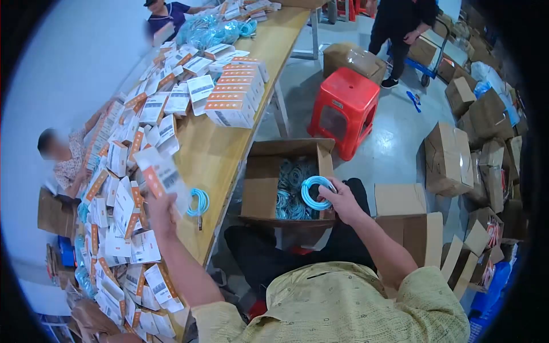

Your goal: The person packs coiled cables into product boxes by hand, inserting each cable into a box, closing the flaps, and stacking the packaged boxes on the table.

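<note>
My left hand point(163, 212) is closed on a white and orange box point(163, 174) and holds it over the table's edge side. In my right hand point(342, 200) is a coiled light-blue cable point(311, 193), pinched at the right of its loop. Below that coil, an open cardboard carton point(260, 191) holds many more coiled cables point(290, 174). Another blue coil point(198, 201) with a metal-looking end lies on the wooden table point(214, 151), just right of my left hand.
Loose white and orange boxes point(123, 206) heap along the table's left, with a neat stack point(234, 97) farther up. A red stool point(349, 94) stands beyond the carton. Cardboard boxes point(449, 160) line the right. Two people point(71, 154) point(166, 17) sit across the table; another person point(397, 34) stands by a trolley.
</note>
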`<state>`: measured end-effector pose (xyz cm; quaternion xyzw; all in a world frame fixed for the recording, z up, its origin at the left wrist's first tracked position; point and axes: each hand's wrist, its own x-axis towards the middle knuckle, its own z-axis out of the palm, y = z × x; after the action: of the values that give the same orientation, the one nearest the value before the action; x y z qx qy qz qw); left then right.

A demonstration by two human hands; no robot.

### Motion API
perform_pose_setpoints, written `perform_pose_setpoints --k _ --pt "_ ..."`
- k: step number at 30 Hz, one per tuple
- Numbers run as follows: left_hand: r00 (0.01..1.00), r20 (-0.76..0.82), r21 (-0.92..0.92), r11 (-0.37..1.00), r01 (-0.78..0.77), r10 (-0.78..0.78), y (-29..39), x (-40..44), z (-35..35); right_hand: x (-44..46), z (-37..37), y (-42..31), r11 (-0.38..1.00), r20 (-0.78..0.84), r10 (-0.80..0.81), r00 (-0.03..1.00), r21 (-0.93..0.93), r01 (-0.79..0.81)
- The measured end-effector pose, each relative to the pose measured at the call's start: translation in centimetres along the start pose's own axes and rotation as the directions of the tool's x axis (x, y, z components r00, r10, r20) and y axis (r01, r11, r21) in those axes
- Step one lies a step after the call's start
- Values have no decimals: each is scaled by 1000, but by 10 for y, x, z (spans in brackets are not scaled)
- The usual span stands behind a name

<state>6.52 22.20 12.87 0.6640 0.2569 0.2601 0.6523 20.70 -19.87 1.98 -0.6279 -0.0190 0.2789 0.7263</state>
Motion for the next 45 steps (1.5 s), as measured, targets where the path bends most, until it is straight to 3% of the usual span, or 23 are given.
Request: perform_pose_setpoints --k 1,3,4,6,7,11,13,14,16,18,19,23,25,26,28,31,33,38,43,45 --pt "999 50 -302 953 23 -8 -13 -22 6 -3 0 -4 1000 -7 -8 1000 5 8" --pt "986 165 -587 804 101 -4 -46 -67 41 -6 -3 -11 999 -23 -34 999 8 34" --pt "980 201 -597 792 126 -4 -56 -92 69 -7 -9 -11 999 -37 -37 999 12 37" --pt "896 382 -479 780 402 -226 -95 -114 104 -11 -26 -6 998 -126 -53 991 -20 51" --pt "808 556 -452 744 492 -196 -134 -120 110 -11 -33 -3 998 -152 -56 987 -40 51" --pt "820 512 -237 876 421 -256 -126 -157 156 -20 -51 -25 995 -266 -28 964 -99 1" --pt "783 571 -88 930 358 -248 -122 -155 150 -24 -41 -44 918 -191 -372 908 -220 330" --pt "795 547 -87 927 365 -262 -117 -157 149 -24 -34 -54 924 -168 -356 919 -213 319" --pt "800 559 -60 952 301 -217 -102 -157 148 -23 -14 -77 766 82 -533 842 -376 521" --pt "798 579 -33 973 227 -166 -92 -158 145 -20 4 -88 529 344 -640 687 -451 719" --pt "811 561 -32 975 221 -165 -91 -160 141 -17 9 -88 530 359 -639 680 -435 728" --pt "777 587 208 970 127 -228 -96 -168 130 0 22 -86 243 819 -278 501 -445 862" --pt "757 581 139 953 269 -299 -92 -183 140 -5 36 -90 230 853 -38 520 -499 836" --pt "747 608 123 961 246 -269 -98 -191 144 -9 39 -87 199 841 -49 540 -521 830" --pt "752 550 -22 894 447 -362 -114 -201 147 -13 43 -73 176 666 52 744 -740 650" --pt "738 564 15 898 440 -371 -126 -213 162 -14 37 -38 165 648 -94 756 -738 654" --pt "740 546 52 897 438 -393 -131 -220 169 -18 27 -13 128 708 -155 689 -677 724" --pt "714 527 93 866 491 -461 -127 -221 171 -42 18 3 187 551 -342 761 -754 630" --pt "745 528 67 895 441 -407 -132 -230 181 -51 9 -10 105 566 -274 778 -786 609" --pt "741 536 94 901 424 -405 -127 -228 183 -51 4 -10 119 547 -319 774 -787 606"
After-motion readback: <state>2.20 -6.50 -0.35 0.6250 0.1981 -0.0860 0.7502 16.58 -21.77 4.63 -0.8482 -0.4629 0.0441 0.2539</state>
